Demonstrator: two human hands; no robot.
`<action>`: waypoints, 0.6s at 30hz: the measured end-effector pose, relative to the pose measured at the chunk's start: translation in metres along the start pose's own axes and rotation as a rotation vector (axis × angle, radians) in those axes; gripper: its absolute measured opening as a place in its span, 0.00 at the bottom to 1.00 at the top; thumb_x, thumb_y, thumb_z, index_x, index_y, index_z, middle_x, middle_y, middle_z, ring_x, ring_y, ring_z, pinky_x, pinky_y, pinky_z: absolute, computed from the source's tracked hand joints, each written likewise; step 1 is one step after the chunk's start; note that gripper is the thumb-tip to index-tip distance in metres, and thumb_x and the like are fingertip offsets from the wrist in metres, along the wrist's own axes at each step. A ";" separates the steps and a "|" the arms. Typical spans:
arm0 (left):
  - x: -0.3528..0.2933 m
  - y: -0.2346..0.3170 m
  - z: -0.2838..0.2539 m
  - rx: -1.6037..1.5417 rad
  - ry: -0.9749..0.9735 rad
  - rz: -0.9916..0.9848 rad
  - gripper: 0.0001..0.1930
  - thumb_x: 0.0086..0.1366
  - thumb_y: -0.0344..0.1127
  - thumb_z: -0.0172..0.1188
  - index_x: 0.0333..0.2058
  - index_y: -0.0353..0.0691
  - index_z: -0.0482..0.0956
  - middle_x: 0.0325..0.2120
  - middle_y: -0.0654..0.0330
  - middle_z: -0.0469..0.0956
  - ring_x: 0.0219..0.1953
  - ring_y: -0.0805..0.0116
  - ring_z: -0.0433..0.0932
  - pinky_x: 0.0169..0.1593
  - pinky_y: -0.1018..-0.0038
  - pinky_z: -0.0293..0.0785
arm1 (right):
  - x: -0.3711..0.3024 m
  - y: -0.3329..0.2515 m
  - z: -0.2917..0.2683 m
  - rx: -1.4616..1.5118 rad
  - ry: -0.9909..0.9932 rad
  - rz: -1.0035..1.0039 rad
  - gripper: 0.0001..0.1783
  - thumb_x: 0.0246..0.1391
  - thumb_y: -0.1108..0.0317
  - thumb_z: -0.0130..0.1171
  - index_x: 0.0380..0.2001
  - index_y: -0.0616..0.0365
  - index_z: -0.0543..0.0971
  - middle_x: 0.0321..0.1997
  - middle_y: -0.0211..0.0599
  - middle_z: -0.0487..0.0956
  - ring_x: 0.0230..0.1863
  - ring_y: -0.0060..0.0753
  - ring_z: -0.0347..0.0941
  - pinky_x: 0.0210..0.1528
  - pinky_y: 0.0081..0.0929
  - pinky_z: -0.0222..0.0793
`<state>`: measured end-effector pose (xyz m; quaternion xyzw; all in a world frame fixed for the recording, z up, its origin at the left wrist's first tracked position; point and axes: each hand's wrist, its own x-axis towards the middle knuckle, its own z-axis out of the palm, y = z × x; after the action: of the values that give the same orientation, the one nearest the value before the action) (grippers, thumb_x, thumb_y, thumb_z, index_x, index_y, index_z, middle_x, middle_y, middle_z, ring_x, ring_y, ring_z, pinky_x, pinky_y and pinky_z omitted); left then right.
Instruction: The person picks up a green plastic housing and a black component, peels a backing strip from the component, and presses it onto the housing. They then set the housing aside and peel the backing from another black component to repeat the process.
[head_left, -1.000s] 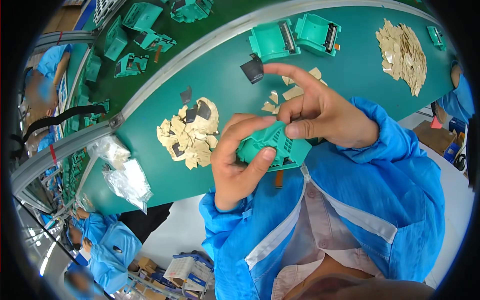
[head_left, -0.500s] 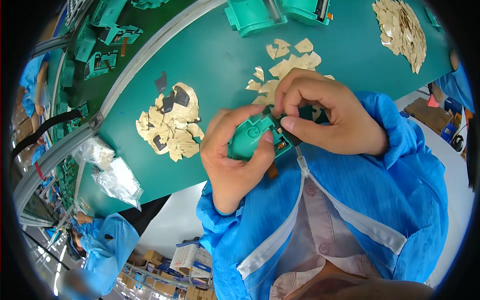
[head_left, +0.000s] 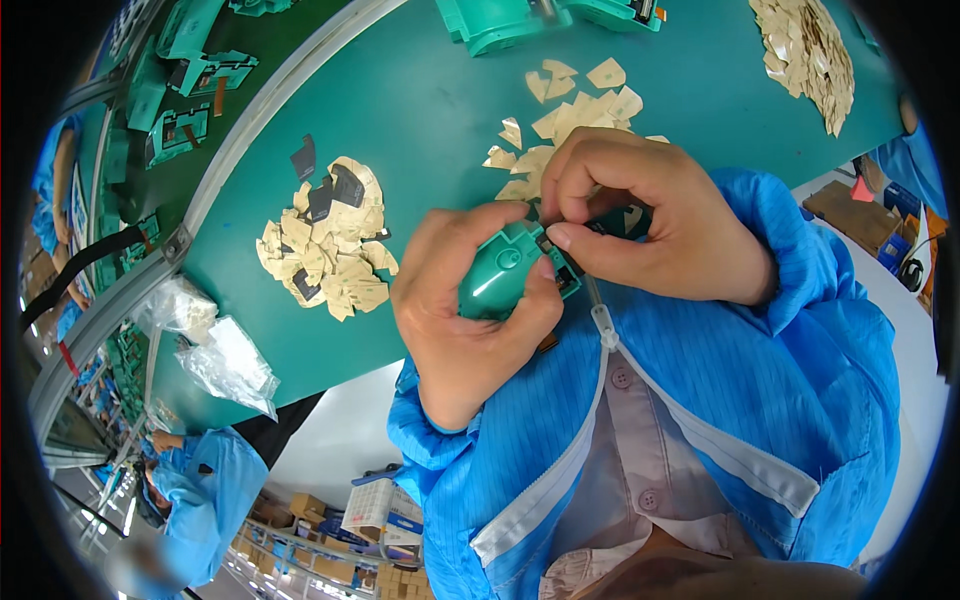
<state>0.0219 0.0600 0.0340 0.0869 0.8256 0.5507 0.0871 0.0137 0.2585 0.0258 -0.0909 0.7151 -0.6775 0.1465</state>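
My left hand grips a green plastic housing, its thumb and forefinger on opposite edges. Dark metal parts show along the housing's right side, and a bit of orange-brown flat cable pokes out under the thumb. At that right edge my right hand is closed in a pinch, thumb against forefinger. A dark piece shows partly behind its fingers; whether the fingertips hold it I cannot tell. Just beyond the hands lie loose cream adhesive-backed pieces.
Left of my hands is a heap of cream pieces with black ones on it. Another cream heap lies far right. Green housings stand at the back. Clear plastic bags lie near a metal rail. A co-worker sits lower left.
The housing has tilted slightly in my left hand, and its right side is now more covered. My right fingertips have moved slightly left, onto its edge. The whole view has shifted a little.
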 end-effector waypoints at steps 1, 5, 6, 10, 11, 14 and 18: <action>0.000 0.000 0.000 -0.001 0.000 -0.002 0.17 0.48 0.24 0.68 0.39 0.36 0.82 0.31 0.57 0.77 0.31 0.66 0.78 0.36 0.73 0.73 | 0.000 -0.001 -0.001 -0.006 -0.003 0.007 0.08 0.53 0.75 0.65 0.30 0.63 0.74 0.32 0.37 0.77 0.35 0.28 0.78 0.40 0.27 0.79; 0.000 0.001 0.001 0.007 0.008 0.001 0.16 0.48 0.24 0.68 0.40 0.36 0.82 0.31 0.57 0.77 0.31 0.66 0.78 0.36 0.73 0.73 | 0.000 -0.002 -0.001 -0.012 -0.004 0.010 0.08 0.53 0.74 0.65 0.30 0.63 0.74 0.31 0.37 0.78 0.34 0.29 0.79 0.40 0.27 0.80; 0.000 0.001 0.001 0.006 0.007 0.001 0.16 0.48 0.24 0.68 0.40 0.36 0.82 0.31 0.57 0.77 0.31 0.66 0.78 0.36 0.73 0.73 | 0.000 -0.002 -0.001 -0.012 -0.003 0.011 0.08 0.53 0.74 0.65 0.30 0.63 0.74 0.31 0.37 0.78 0.34 0.29 0.79 0.40 0.27 0.80; 0.000 0.000 0.004 0.009 0.027 0.007 0.16 0.49 0.24 0.68 0.40 0.36 0.83 0.30 0.58 0.77 0.31 0.67 0.78 0.35 0.73 0.73 | 0.000 0.000 -0.001 -0.004 0.011 0.026 0.08 0.53 0.73 0.65 0.30 0.62 0.74 0.31 0.37 0.78 0.34 0.29 0.79 0.39 0.27 0.80; 0.001 0.000 0.005 0.009 0.032 0.013 0.15 0.50 0.24 0.69 0.39 0.36 0.83 0.30 0.58 0.77 0.31 0.67 0.78 0.35 0.74 0.73 | 0.000 0.000 -0.001 -0.005 0.011 0.023 0.08 0.53 0.73 0.65 0.30 0.62 0.74 0.31 0.37 0.78 0.33 0.29 0.79 0.39 0.27 0.80; 0.001 0.000 0.007 -0.003 0.044 -0.006 0.15 0.50 0.24 0.69 0.39 0.37 0.83 0.30 0.58 0.77 0.31 0.67 0.77 0.35 0.74 0.73 | -0.001 0.001 -0.002 -0.018 0.014 0.009 0.09 0.53 0.73 0.65 0.30 0.63 0.74 0.31 0.37 0.78 0.33 0.29 0.79 0.39 0.27 0.80; 0.001 0.004 0.008 0.015 0.049 -0.021 0.15 0.50 0.24 0.69 0.39 0.37 0.83 0.29 0.59 0.77 0.31 0.68 0.77 0.35 0.74 0.72 | -0.001 0.001 -0.003 -0.034 0.010 0.001 0.09 0.53 0.73 0.65 0.30 0.63 0.74 0.31 0.37 0.78 0.33 0.29 0.78 0.38 0.28 0.81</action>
<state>0.0225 0.0689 0.0346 0.0654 0.8324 0.5455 0.0721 0.0131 0.2620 0.0247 -0.0899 0.7272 -0.6656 0.1417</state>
